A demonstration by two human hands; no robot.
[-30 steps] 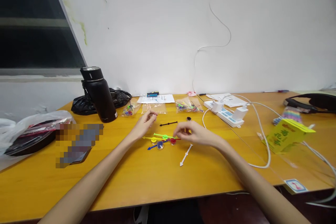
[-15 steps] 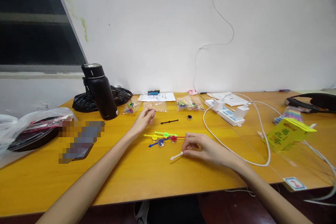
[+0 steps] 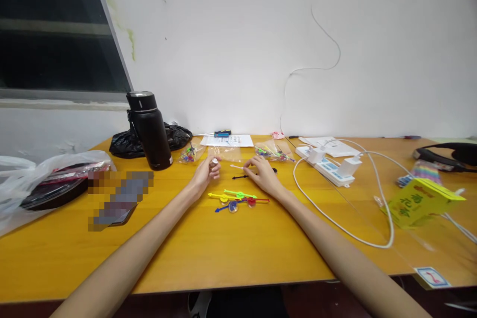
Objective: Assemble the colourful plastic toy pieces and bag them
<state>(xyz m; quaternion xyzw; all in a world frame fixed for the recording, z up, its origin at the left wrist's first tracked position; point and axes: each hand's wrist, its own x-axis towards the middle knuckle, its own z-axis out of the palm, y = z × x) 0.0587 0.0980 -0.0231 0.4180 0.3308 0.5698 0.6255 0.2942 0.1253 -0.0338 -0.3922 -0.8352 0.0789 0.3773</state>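
My right hand [image 3: 263, 175] pinches a white plastic arrow [image 3: 236, 166], its tip pointing left. My left hand [image 3: 203, 176] is closed around a small white round piece [image 3: 213, 162], probably a suction cup base. A black arrow [image 3: 238, 177] lies just below the white one, partly behind my right fingers. Beyond that hand, a black round piece [image 3: 275, 171] is partly hidden. Nearer to me is a cluster of spinner arrows with round bases: yellow [image 3: 216, 196], green [image 3: 238, 194], blue [image 3: 223, 207] and red [image 3: 257, 200].
Clear bags of small coloured parts [image 3: 191, 152] [image 3: 275, 151] lie at the back beside a paper sheet [image 3: 238, 140] and a screwdriver [image 3: 222, 133]. A black bottle [image 3: 151, 131] stands left. A power strip [image 3: 331, 169], looping white cable [image 3: 389, 228] and yellow box [image 3: 421, 202] occupy the right.
My right hand has moved away from me with the white arrow, from beside the coloured cluster to above the black arrow. The left hand has turned, showing the white round piece.
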